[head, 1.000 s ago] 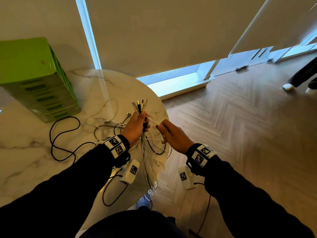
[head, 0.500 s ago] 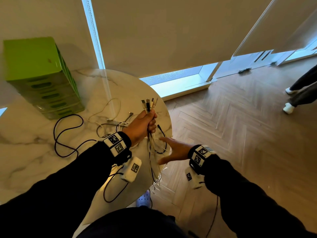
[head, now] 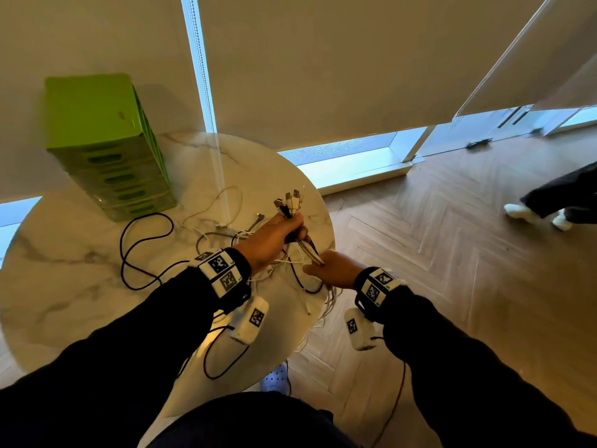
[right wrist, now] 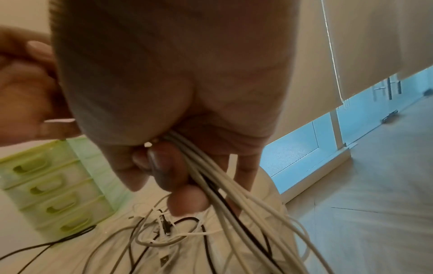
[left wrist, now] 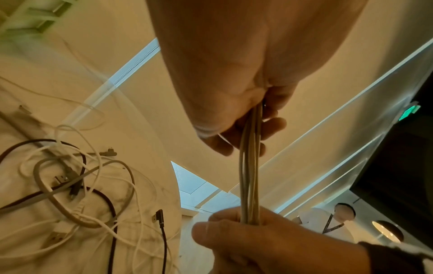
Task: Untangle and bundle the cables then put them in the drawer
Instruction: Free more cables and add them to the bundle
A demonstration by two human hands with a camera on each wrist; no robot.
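Observation:
My left hand (head: pixel 284 231) grips a bundle of white and black cables (left wrist: pixel 250 178) just below their plugs (head: pixel 290 202), which stick up above the fist. My right hand (head: pixel 329 270) sits a little lower and is closed round the same strands (right wrist: pixel 211 178), which trail off over the table edge. Several loose cables (head: pixel 226 237) lie tangled on the round marble table (head: pixel 64 286), one of them a long black cable (head: pixel 142 250). The green drawer unit (head: pixel 106 147) stands at the table's back left with its drawers closed.
The table's right edge (head: pixel 329 240) drops to a wooden herringbone floor. Another person's legs and white shoes (head: pixel 549 211) are at the far right. Roller blinds and a low window run behind the table.
My right hand, flat and apart from the cables half a second ago, has come up and closed round the bundle below my left hand. The left hand keeps its hold.

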